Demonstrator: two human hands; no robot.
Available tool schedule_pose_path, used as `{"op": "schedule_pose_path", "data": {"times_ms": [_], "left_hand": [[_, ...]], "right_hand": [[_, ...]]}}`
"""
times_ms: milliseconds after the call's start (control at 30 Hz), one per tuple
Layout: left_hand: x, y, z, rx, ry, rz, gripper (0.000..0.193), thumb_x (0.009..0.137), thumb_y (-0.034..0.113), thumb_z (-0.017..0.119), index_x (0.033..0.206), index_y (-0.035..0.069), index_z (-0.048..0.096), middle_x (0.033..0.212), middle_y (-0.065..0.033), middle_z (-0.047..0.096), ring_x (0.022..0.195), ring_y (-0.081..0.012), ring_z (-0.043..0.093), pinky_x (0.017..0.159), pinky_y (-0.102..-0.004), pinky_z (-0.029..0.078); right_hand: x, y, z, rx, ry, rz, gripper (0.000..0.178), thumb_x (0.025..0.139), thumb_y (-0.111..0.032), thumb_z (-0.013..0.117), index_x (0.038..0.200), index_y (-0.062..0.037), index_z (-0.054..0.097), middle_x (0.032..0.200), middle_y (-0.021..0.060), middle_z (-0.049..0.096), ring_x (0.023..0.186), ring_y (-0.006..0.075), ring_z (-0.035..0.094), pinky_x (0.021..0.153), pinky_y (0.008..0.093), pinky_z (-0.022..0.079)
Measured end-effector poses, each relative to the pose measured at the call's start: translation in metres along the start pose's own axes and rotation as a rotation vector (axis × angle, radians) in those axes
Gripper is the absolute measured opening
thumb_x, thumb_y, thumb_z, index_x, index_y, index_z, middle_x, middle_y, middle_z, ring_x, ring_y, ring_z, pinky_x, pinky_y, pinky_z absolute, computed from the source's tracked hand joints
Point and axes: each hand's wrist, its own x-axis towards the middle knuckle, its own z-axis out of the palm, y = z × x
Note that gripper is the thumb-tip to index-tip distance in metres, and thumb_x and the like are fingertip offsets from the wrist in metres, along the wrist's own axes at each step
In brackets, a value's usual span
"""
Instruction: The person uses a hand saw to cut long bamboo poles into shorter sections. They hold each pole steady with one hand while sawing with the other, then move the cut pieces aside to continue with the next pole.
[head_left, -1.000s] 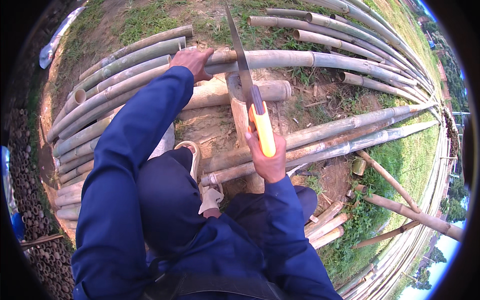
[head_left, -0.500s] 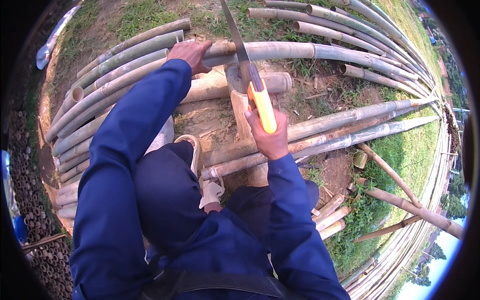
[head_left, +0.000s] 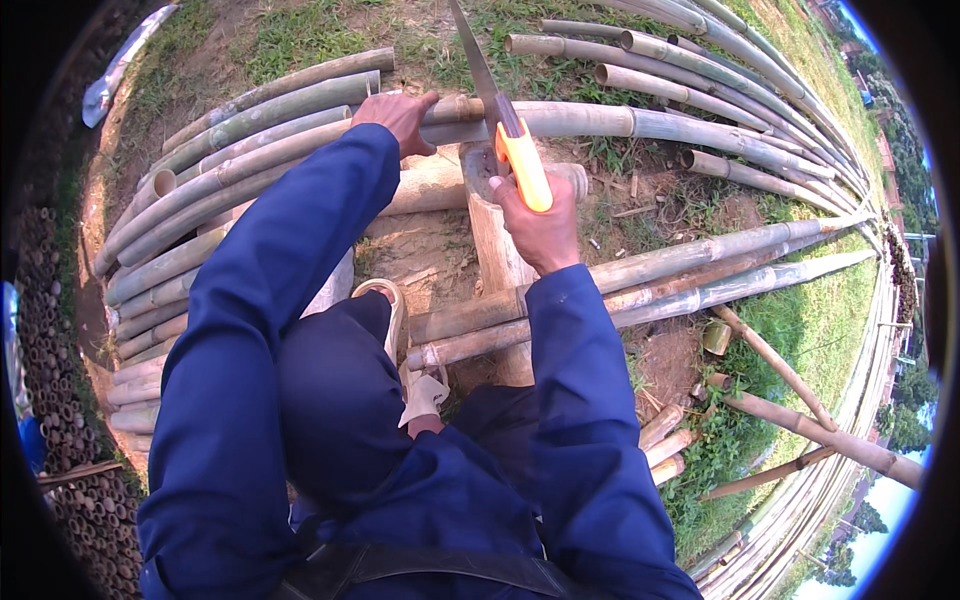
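A long bamboo pole [head_left: 580, 119] lies crosswise ahead of me, over an upright wooden post [head_left: 497, 232]. My left hand [head_left: 396, 118] grips this pole just left of the post, its thumb on the near side. In my right hand [head_left: 541, 222] is a handsaw [head_left: 523, 165], held by its orange and yellow handle. Its blade crosses the pole right of my left hand, the tip pointing away from me. I cannot tell how deep the teeth sit in the bamboo.
Bamboo poles [head_left: 290, 100] lie stacked at the left, and more [head_left: 690, 62] fan out at the far right. Nearer, several poles [head_left: 660, 258] rest crosswise by my legs. Short bamboo pieces [head_left: 665, 440] lie at the right, beside propped poles [head_left: 800, 405].
My right hand has pushed the saw forward, away from me, so its handle is now close to the pole. My left hand keeps its grip; the whole view has shifted slightly.
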Motion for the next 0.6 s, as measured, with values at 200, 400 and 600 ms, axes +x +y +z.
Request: {"op": "schedule_pose_path", "data": {"times_ms": [200,400,600], "left_hand": [[-0.015,-0.009,0.023,-0.142,0.279,0.082,0.054,0.089,0.048,0.072,0.126,0.012,0.057,0.116,-0.0128,0.065,0.108,-0.0355,0.066,0.094,-0.0492,0.050],[-0.039,0.000,0.016,0.036,0.348,0.178,0.049,0.091,0.043,0.069,0.128,0.013,0.055,0.101,-0.0107,0.064,0.094,-0.0326,0.067,0.085,-0.0474,0.052],[-0.135,0.019,0.038,0.058,0.147,0.436,0.057,0.092,0.040,0.067,0.140,0.017,0.049,0.091,-0.0126,0.060,0.082,-0.0316,0.066,0.071,-0.0436,0.053]], "right_hand": [[-0.018,0.019,0.000,0.173,0.041,0.096,0.014,0.090,-0.008,0.076,0.092,0.0045,0.070,0.077,0.0017,0.068,0.071,0.0070,0.061,0.065,0.0269,0.050],[-0.014,0.021,-0.004,0.227,0.018,0.106,0.014,0.090,-0.009,0.076,0.091,0.0035,0.070,0.075,0.0012,0.067,0.069,0.0068,0.059,0.063,0.0262,0.049],[-0.017,0.023,-0.006,0.174,0.041,0.095,0.016,0.091,-0.011,0.076,0.087,0.0023,0.068,0.070,-0.0013,0.063,0.065,0.0059,0.056,0.059,0.0265,0.046]]}}
